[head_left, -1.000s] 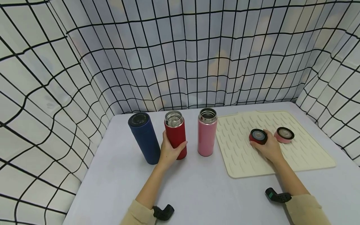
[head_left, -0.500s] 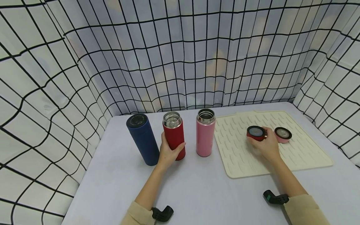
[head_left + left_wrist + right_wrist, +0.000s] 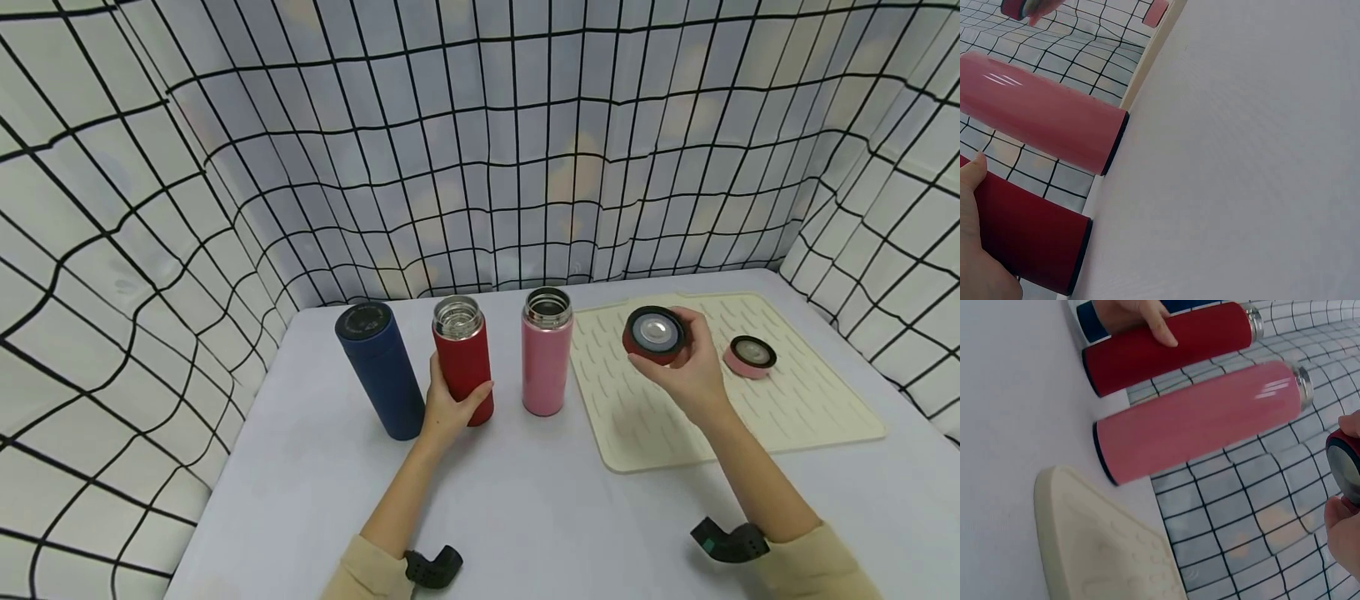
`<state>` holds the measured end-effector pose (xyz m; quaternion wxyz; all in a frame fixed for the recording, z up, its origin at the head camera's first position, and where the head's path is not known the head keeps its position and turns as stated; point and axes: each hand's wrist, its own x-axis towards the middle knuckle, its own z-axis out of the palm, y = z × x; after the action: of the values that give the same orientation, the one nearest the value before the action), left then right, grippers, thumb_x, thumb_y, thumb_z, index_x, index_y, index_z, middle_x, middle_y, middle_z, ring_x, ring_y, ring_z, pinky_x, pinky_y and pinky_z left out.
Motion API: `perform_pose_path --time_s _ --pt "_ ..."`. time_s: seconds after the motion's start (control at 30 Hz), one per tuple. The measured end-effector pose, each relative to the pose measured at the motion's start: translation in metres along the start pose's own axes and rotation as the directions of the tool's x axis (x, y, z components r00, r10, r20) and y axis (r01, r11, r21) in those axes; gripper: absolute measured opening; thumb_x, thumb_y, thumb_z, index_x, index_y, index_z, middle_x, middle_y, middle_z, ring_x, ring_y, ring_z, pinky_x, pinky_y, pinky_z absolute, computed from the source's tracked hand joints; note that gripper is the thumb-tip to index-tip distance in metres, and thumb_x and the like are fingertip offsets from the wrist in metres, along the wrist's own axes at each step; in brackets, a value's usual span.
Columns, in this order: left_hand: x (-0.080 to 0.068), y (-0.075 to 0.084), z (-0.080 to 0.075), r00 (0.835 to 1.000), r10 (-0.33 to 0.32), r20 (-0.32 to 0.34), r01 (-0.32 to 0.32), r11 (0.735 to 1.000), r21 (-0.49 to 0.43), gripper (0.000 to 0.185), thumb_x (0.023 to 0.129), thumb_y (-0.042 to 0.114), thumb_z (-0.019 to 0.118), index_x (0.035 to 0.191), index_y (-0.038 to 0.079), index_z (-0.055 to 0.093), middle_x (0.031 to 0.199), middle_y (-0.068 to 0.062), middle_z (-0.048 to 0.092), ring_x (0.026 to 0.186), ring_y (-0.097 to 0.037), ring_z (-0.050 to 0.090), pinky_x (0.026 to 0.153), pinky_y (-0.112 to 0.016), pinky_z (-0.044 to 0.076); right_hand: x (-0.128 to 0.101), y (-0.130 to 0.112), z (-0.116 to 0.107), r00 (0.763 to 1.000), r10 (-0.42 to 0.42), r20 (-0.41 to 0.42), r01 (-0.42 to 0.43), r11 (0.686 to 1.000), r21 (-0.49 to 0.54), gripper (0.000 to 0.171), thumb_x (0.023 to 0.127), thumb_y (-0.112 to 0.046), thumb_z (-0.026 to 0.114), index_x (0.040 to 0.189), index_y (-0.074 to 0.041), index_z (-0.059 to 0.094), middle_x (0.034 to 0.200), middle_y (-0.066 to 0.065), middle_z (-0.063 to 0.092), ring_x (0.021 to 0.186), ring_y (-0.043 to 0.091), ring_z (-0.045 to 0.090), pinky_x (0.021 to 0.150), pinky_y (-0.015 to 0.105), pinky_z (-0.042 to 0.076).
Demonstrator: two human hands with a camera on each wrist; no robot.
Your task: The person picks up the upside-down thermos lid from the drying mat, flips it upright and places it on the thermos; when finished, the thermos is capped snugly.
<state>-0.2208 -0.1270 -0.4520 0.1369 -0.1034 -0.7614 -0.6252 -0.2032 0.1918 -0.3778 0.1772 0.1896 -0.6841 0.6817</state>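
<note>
your left hand (image 3: 447, 410) gripped the red bottle (image 3: 467, 362); your right hand (image 3: 696, 372) held the red lid (image 3: 654, 334) above the mat (image 3: 652, 437).

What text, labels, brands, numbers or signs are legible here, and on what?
None legible.
Blue bottle, top: faint marks, too small to read.
Black device on the right wrist: small green mark, too small to make out.
Red bottle, red lid, pink bottle: no lettering visible.

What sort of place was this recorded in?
Likely a small recording booth: gridded walls stand on three sides of a white table, and the person wears a black device on each wrist.
</note>
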Motion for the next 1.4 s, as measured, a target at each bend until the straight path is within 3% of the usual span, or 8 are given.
perform_pose_path --time_s 0.3,0.57,0.67,0.77,0.9,1.07,1.2,1.4 --pt "-0.001 -0.001 0.000 1.000 -0.006 0.007 0.006 1.000 0.005 0.078 0.079 0.017 0.072 0.137 0.013 0.021 0.127 -0.013 0.046 0.115 -0.028 0.045 0.094 -0.048 0.039 0.005 -0.029 0.055 0.988 -0.059 0.145 0.057 0.998 0.016 0.073 0.063 0.021 0.069 0.125 0.001 0.036 0.118 0.009 0.047 0.108 0.019 0.048 0.081 0.024 0.049" --pt "-0.001 -0.005 -0.001 0.999 0.048 0.021 -0.048 0.999 0.000 0.076 0.080 0.015 0.071 0.137 0.012 0.021 0.126 -0.012 0.047 0.114 -0.026 0.047 0.095 -0.046 0.039 0.020 -0.037 0.119 0.940 0.024 0.341 0.002 0.997 -0.076 0.071 0.068 -0.001 0.078 0.129 -0.009 0.042 0.118 0.005 0.048 0.099 0.020 0.053 0.077 0.028 0.050" --pt "-0.001 -0.002 -0.001 0.998 0.046 0.041 -0.045 0.999 -0.014 0.076 0.081 0.012 0.070 0.138 0.010 0.020 0.127 -0.014 0.047 0.115 -0.028 0.046 0.096 -0.046 0.038 0.026 -0.037 0.135 0.938 -0.003 0.346 0.044 0.993 -0.112 0.072 0.069 -0.007 0.079 0.131 -0.008 0.043 0.114 0.005 0.050 0.083 0.019 0.054 0.063 0.024 0.048" --pt "-0.004 0.011 -0.002 0.999 0.029 0.046 -0.028 0.999 -0.017 0.075 0.081 0.009 0.068 0.137 0.006 0.019 0.127 -0.017 0.046 0.116 -0.030 0.045 0.096 -0.047 0.038 0.032 -0.037 0.146 0.948 -0.052 0.312 0.104 0.983 -0.150 0.073 0.069 -0.011 0.080 0.131 -0.007 0.041 0.110 0.003 0.053 0.079 0.016 0.053 0.061 0.024 0.046" --pt "-0.007 0.029 -0.005 0.999 0.002 0.051 -0.002 1.000 -0.009 0.073 0.082 0.006 0.067 0.136 0.003 0.018 0.127 -0.019 0.045 0.116 -0.031 0.044 0.095 -0.046 0.039 0.040 -0.040 0.159 0.958 -0.135 0.255 0.187 0.964 -0.190 0.070 0.070 -0.013 0.079 0.127 -0.006 0.039 0.106 0.003 0.055 0.087 0.014 0.053 0.071 0.027 0.048" --pt "-0.007 0.033 -0.006 0.998 -0.014 0.061 0.015 1.000 -0.010 0.073 0.082 0.007 0.066 0.137 0.005 0.018 0.127 -0.019 0.045 0.116 -0.031 0.044 0.096 -0.046 0.038 0.046 -0.043 0.171 0.957 -0.193 0.218 0.249 0.930 -0.269 0.071 0.070 -0.018 0.079 0.128 -0.004 0.039 0.104 0.005 0.053 0.089 0.014 0.049 0.072 0.029 0.046" --pt "-0.007 0.031 -0.006 0.998 0.002 0.064 -0.003 1.000 0.002 0.072 0.083 0.010 0.067 0.137 0.005 0.018 0.127 -0.018 0.045 0.115 -0.030 0.045 0.096 -0.044 0.039 0.052 -0.043 0.180 0.955 -0.193 0.225 0.259 0.912 -0.318 0.072 0.071 -0.022 0.079 0.130 -0.006 0.042 0.115 0.003 0.052 0.104 0.015 0.044 0.078 0.028 0.046" --pt "-0.008 0.029 -0.005 0.998 0.008 0.062 -0.008 1.000 -0.007 0.072 0.082 0.009 0.067 0.136 0.005 0.020 0.125 -0.019 0.046 0.114 -0.031 0.046 0.095 -0.044 0.039 0.060 -0.034 0.194 0.953 -0.168 0.252 0.237 0.931 -0.277 0.069 0.073 -0.021 0.078 0.131 -0.008 0.044 0.122 0.006 0.051 0.111 0.015 0.044 0.083 0.028 0.047"
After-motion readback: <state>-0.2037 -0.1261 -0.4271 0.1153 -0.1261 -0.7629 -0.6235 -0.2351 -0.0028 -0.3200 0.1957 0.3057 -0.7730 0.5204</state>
